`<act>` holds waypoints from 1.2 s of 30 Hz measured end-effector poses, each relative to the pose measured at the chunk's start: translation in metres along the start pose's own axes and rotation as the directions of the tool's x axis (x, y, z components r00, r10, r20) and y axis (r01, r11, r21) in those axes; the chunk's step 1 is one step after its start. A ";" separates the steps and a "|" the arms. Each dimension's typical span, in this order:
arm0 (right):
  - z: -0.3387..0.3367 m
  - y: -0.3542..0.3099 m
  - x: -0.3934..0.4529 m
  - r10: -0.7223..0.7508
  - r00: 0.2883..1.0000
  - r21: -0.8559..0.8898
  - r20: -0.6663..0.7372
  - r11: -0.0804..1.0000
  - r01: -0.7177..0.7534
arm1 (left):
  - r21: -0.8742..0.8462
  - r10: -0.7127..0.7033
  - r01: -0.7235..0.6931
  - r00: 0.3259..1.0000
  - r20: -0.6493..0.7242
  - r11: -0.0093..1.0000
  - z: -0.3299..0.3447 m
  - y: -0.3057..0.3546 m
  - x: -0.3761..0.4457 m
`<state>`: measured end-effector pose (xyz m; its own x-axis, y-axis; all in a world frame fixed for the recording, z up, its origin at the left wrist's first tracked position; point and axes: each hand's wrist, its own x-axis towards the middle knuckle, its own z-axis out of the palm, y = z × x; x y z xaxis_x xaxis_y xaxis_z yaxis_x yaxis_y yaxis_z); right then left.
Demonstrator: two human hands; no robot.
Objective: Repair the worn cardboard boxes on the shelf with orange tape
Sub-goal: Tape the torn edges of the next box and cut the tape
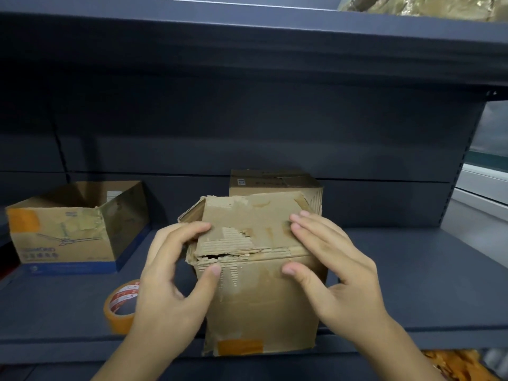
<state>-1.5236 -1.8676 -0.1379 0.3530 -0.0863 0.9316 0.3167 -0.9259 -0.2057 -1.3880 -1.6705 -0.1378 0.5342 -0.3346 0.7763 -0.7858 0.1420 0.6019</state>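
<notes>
While both hands press the torn box, left fingers curled on its flap, right fingers flat

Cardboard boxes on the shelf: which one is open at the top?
The left box, printed with a ceiling fan and a blue base band. The torn box under both hands and the rear box are closed.

Illumination is dim and cool. Daylight enters from the window at right. The shelf interior is in deep shadow under the upper shelf. Wide-angle distortion bows the edges. Fine detail is soft; the bottom corners are blurred.
</notes>
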 end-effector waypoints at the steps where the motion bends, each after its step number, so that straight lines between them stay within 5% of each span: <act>1: -0.001 0.000 0.000 -0.001 1.000 0.002 -0.008 1.000 0.001 | 0.017 0.006 -0.006 1.000 0.010 1.000 -0.001 0.003 0.002; 16: -0.005 -0.007 0.001 0.065 0.997 0.014 -0.041 0.998 -0.065 | -0.058 0.043 -0.046 0.997 -0.059 0.997 0.004 0.005 -0.002; 36: 0.001 0.006 0.022 0.205 0.979 -0.047 0.019 0.978 -0.204 | 0.225 0.031 -0.043 0.998 0.055 0.973 0.008 0.007 0.029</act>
<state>-1.5132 -1.8744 -0.1188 0.4271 -0.2676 0.8637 0.1958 -0.9052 -0.3773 -1.3806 -1.6864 -0.1128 0.4915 -0.3804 0.7834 -0.8580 -0.0573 0.5105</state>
